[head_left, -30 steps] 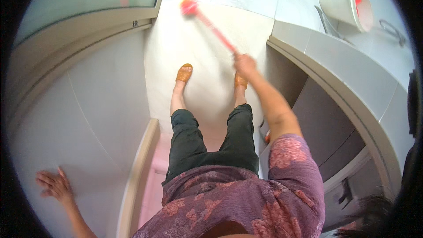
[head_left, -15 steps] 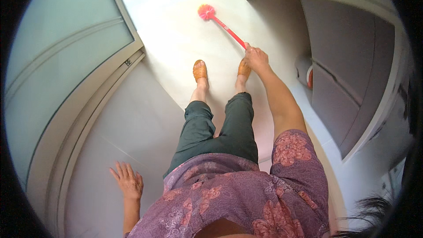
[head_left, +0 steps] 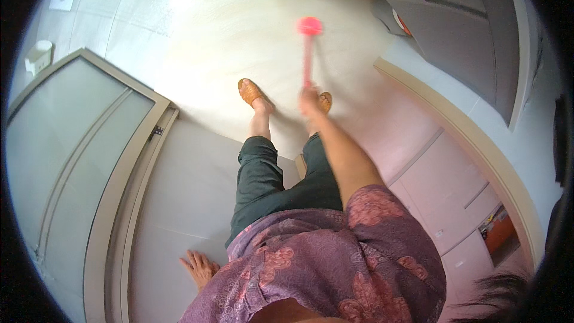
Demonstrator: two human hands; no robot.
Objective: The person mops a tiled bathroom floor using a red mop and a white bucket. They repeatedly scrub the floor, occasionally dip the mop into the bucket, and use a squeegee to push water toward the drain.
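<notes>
We see a pink brush (head_left: pixel 309 26), orange sandals (head_left: pixel 250 91), dark green trousers (head_left: pixel 263 173) and a purple floral-patterned top (head_left: pixel 335 263).

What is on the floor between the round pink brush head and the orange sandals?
In the head view, only bare pale floor lies between the brush head and the sandals; the pink handle crosses above it, held by the right hand.

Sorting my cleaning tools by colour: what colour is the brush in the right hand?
Pink: the brush in the right hand has a pink head and handle, in the head view.
</notes>
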